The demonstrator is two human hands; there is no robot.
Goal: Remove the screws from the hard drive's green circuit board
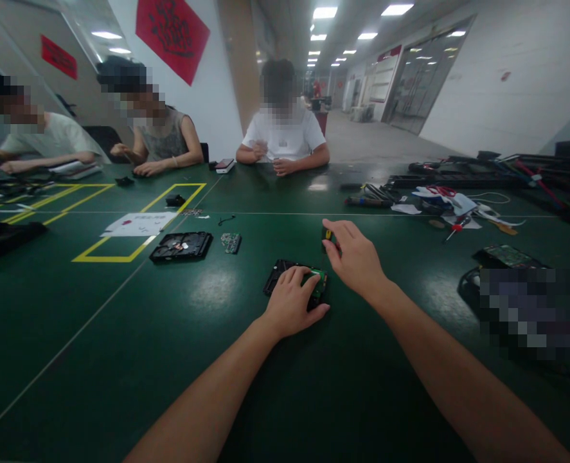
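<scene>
In front of me on the green table lies a flat black device with a green circuit board (320, 289), like a hard drive. My left hand (289, 301) rests over it, fingers on its top and thumb by its near right side, hiding much of it. A screwdriver (329, 235) with a black and yellow handle stands upright in the pinched fingers of my right hand (356, 257). Its thin shaft points down by the device's right edge; whether the tip touches is too small to tell.
Left of the device lie a small circuit board (231, 242), a black casing (181, 246) and a white paper (140, 224). Tools and cables (376, 195) lie far right, near a red-handled screwdriver (458, 226). Several people sit across the table (135, 321).
</scene>
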